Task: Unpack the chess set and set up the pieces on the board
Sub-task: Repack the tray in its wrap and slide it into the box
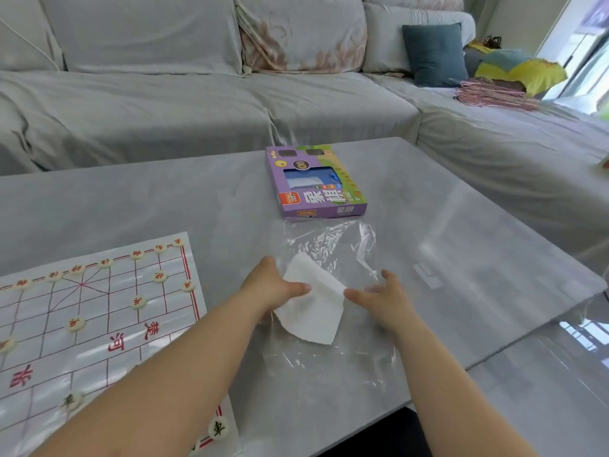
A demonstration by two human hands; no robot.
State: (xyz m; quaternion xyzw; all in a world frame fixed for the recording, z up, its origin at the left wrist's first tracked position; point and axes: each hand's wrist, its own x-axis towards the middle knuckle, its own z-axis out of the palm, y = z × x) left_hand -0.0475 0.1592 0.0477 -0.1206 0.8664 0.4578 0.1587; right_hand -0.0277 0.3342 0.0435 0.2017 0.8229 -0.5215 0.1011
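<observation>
Listing from my edge of the grey table (461, 225) outward: the board sheet (99, 324), white with a red grid and red characters, lies flat at my left, and my left forearm crosses its near corner. Round cream pieces (218, 428) sit on its line crossings, a row along the far edge and others scattered nearer. A clear plastic bag (333, 361), crumpled, lies flat just right of the board. On it, or in it (I cannot tell which), is a folded white sheet (313, 311), tilted up off the table. My left hand (273, 288) pinches this sheet at its left edge, thumb on top and the other fingers hidden behind it. My right hand (385, 298) rests on the bag with fingers spread, the thumb pointing at the sheet's right edge, touching or nearly so. The purple chess box (316, 183), with a clear window in its lid, lies flat just beyond the bag. Behind the table is a grey covered sofa (164, 103), and a teal cushion (435, 54) leans in its corner.
</observation>
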